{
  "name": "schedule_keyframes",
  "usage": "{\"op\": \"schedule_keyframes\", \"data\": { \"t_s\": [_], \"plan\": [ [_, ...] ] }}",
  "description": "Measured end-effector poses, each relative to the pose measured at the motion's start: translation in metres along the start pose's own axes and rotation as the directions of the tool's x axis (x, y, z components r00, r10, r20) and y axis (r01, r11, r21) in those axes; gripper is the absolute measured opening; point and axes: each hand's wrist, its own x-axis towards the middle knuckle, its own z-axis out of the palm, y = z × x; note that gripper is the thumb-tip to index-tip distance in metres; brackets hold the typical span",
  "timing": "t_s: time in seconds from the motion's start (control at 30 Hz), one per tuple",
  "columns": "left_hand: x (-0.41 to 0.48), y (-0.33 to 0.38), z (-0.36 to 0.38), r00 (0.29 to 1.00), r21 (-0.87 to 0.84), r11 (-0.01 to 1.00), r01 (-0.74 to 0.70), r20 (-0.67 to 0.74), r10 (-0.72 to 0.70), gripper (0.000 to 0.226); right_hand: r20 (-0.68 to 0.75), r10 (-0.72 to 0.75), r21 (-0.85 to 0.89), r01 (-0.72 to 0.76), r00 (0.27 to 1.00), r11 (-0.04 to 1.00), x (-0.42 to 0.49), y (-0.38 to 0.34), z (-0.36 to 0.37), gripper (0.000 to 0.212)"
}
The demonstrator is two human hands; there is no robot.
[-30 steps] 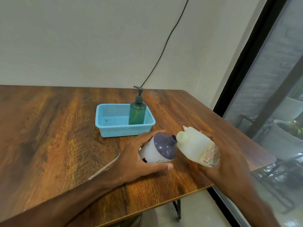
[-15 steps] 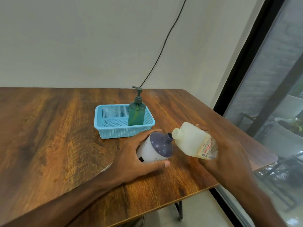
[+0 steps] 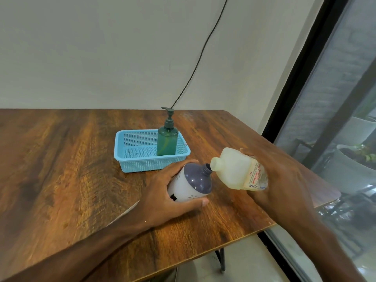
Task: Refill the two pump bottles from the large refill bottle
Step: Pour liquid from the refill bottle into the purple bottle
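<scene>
My left hand (image 3: 162,198) grips a white bottle with a purple shoulder (image 3: 191,185), its pump off and its open neck tilted toward the right. My right hand (image 3: 278,180) holds the pale translucent refill bottle (image 3: 236,169) tipped sideways, its open spout right beside the purple bottle's neck. A green pump bottle (image 3: 167,142) stands upright, pump on, in the right end of a blue plastic basket (image 3: 130,159) behind my hands.
A thin pale tube (image 3: 124,213) lies on the wooden table (image 3: 61,169) under my left wrist. The table's right edge runs close to my right hand, beside a glass door. A black cable hangs down the wall behind the basket.
The refill bottle's spout has dropped lower and closer to the purple bottle's neck. Both hands stay in nearly the same place.
</scene>
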Motion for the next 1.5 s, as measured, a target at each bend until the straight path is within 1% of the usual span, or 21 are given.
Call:
{"op": "schedule_keyframes", "data": {
  "t_s": [0.37,0.8,1.0,1.2,1.5],
  "plan": [
    [0.000,-0.001,0.000,1.000,0.006,1.000,-0.009,-0.009,0.009,0.083,0.014,0.020,-0.019,-0.020,1.000,1.000,0.005,-0.002,-0.002,0.088],
    [0.001,0.000,0.001,1.000,-0.006,1.000,-0.017,-0.008,0.017,0.080,0.018,-0.042,-0.068,0.043,0.999,0.997,0.012,-0.003,-0.007,0.083],
    [0.001,0.001,0.001,1.000,-0.003,1.000,-0.022,-0.012,0.022,0.080,0.067,-0.036,-0.089,0.042,0.997,0.995,0.018,-0.002,-0.010,0.083],
    [0.000,0.002,0.001,0.999,0.013,1.000,-0.028,-0.018,0.029,0.081,0.074,-0.056,-0.082,0.062,0.996,0.995,0.020,-0.002,-0.010,0.078],
    [0.001,0.001,0.002,0.999,-0.009,1.000,-0.024,-0.023,0.024,0.081,0.068,-0.094,-0.082,0.099,0.993,0.992,0.022,-0.003,-0.013,0.074]
  ]
}}
